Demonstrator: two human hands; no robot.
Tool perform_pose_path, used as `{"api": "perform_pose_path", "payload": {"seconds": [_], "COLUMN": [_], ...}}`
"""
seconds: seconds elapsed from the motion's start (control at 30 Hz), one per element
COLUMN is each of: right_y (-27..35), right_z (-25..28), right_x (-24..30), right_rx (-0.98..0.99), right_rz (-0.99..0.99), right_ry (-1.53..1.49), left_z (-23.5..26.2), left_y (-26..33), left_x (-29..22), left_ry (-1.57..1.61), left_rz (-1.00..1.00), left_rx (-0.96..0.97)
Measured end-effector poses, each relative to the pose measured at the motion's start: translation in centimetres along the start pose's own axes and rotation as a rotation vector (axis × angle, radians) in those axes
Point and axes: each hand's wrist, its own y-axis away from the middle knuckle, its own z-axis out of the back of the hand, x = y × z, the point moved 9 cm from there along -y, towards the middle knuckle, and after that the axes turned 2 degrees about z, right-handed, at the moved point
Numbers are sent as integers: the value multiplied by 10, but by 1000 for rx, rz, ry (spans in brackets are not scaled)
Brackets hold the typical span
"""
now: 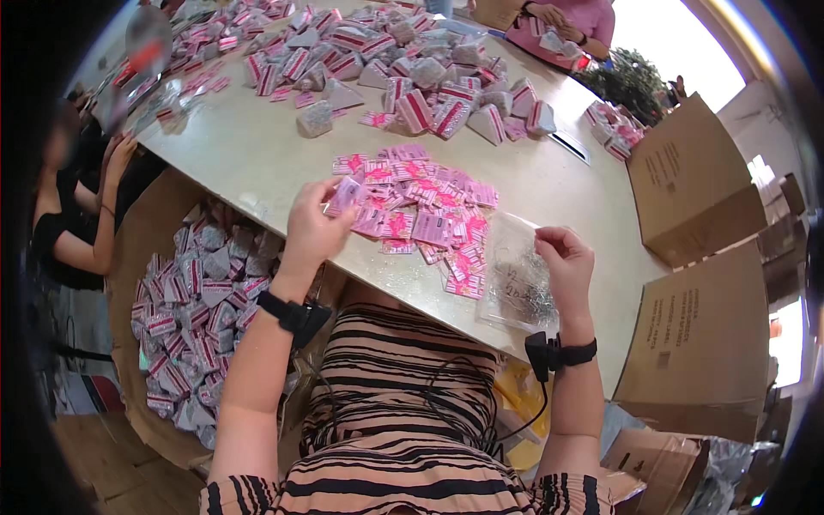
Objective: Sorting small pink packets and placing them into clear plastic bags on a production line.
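At the near edge of the table, my left hand (314, 225) pinches a small pink printed card (345, 196) between thumb and fingers. Beside it spreads a loose pile of similar pink and white cards (429, 225). To the right of that pile, my right hand (568, 264) is closed in a pinch over the edge of a clear plastic bag or tray (506, 232). Thin dark metallic bits (525, 292) lie in this clear holder, too small to name. Whatever the right fingertips hold is too small to make out.
Across the far table lies a big heap of grey wrapped packets with pink-striped cards (412, 73). A large cardboard box (129, 343) at lower left holds many more. Cardboard boxes (695, 184) line the right side. Other people work at the left and far right.
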Motion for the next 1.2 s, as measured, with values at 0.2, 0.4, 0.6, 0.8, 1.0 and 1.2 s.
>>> {"api": "perform_pose_path", "payload": {"seconds": [0.2, 0.4, 0.6, 0.8, 1.0, 1.2], "right_y": [-2, -3, -2, 1, 1, 11], "right_z": [-8, -91, -161, -170, -163, -171], "right_x": [1, 46, 41, 51, 66, 82], "right_rx": [-112, 15, 94, 41, 24, 156], "right_rz": [-128, -59, -179, -152, -61, -87], "right_ry": [-417, -509, -737, -956, -978, -953], "left_z": [-18, -36, -45, -46, -42, 20], "left_y": [6, 30, 44, 50, 54, 23], "left_x": [12, -15, -29, -25, -18, -86], "left_ry": [990, 1364, 1562, 1695, 1365, 476], "left_rz": [507, 647, 713, 772, 799, 30], "left_rx": [180, 381, 510, 522, 322, 130]}}
